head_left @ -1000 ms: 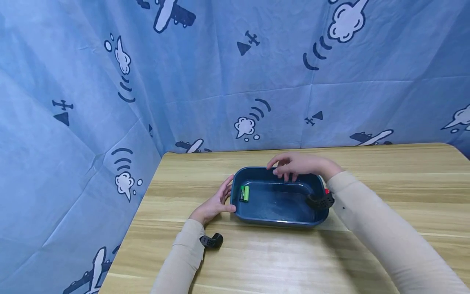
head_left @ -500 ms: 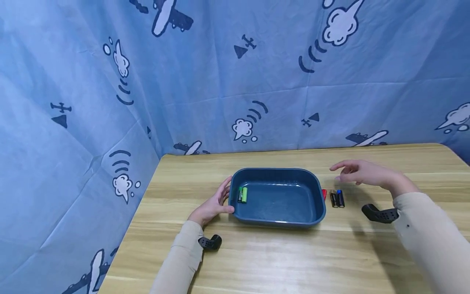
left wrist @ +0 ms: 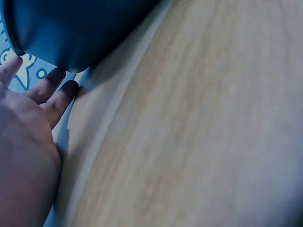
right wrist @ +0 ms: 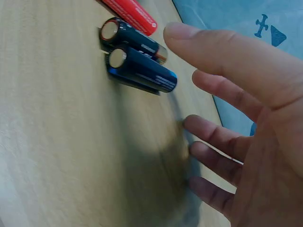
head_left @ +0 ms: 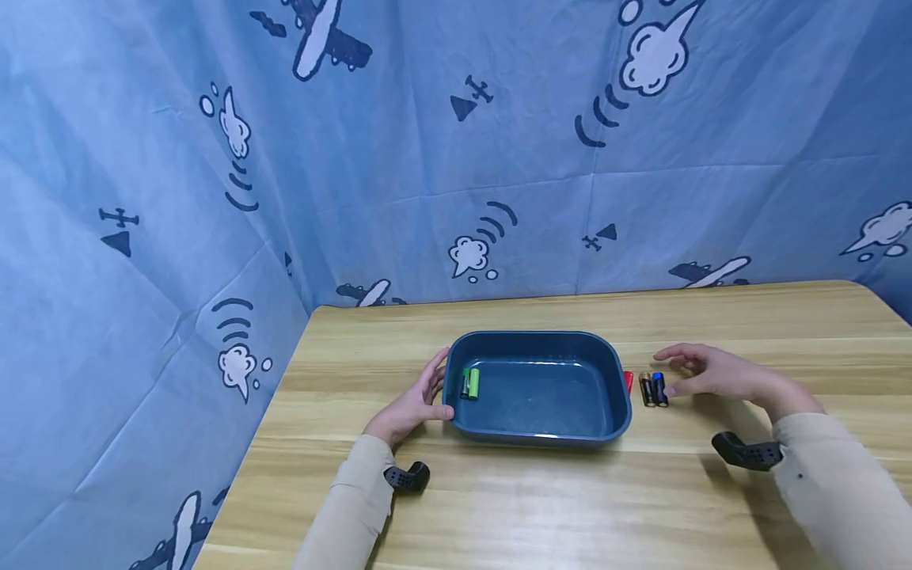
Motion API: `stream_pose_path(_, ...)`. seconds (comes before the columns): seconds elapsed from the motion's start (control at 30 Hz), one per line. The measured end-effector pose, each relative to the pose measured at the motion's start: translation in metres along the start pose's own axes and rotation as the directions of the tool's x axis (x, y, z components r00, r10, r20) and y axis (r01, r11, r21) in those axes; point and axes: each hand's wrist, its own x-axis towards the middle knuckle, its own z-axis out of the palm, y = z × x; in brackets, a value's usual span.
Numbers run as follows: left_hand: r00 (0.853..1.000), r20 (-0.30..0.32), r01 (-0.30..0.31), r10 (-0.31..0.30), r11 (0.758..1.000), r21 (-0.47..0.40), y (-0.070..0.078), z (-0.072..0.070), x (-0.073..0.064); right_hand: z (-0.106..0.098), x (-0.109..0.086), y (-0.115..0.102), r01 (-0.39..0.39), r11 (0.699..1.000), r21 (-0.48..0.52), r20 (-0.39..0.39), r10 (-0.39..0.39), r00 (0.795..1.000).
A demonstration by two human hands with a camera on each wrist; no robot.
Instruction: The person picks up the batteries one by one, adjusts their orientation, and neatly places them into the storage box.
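Note:
A dark blue plastic bin (head_left: 541,402) sits on the table. My left hand (head_left: 408,405) rests against its left end, thumb at the near corner and fingers along the outer wall. Inside lie a light green battery (head_left: 473,385) and a dark green battery (head_left: 465,384), side by side. Just right of the bin is a red battery (head_left: 628,380), partly hidden by the wall. Beside it lie a black battery with a copper end (right wrist: 132,38) and a dark blue battery (right wrist: 144,71). My right hand (head_left: 723,377) hovers by the blue one, fingers spread and holding nothing.
The wooden table (head_left: 541,507) ends at the back against a blue printed curtain (head_left: 399,158), which also runs along the left side. A black wrist camera (head_left: 408,477) is strapped on the left sleeve, another black wrist camera (head_left: 744,452) on the right.
My right hand has left the space over the bin, swung right, then lowered beside the batteries, uncovering them. The left hand stays against the bin.

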Motion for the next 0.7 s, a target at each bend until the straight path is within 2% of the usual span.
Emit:
stream_pose_path(0.17, 1.0, 0.012, -0.003, 0.003, 1.0, -0.001, 0.001, -0.001, 0.0, 0.008, 0.0, 0.001, 0.016, 0.999, -0.051, -0.065, -0.02, 0.998)
stream_pose_path(0.33, 1.0, 0.012, -0.007, 0.007, 1.0, -0.002, 0.001, -0.001, 0.0, 0.018, -0.003, 0.0, -0.069, 0.99, -0.126, -0.132, 0.052, 0.99)
stream_pose_path(0.5, 1.0, 0.013, -0.007, 0.007, 1.0, -0.004, 0.001, 0.0, 0.0, 0.023, -0.004, 0.001, -0.112, 0.983, -0.143, -0.145, 0.091, 0.985)
stream_pose_path(0.7, 1.0, 0.01, -0.003, 0.003, 1.0, -0.007, 0.002, 0.0, -0.001, 0.025, -0.004, 0.004, -0.113, 0.982, -0.153, -0.157, 0.089, 0.984)
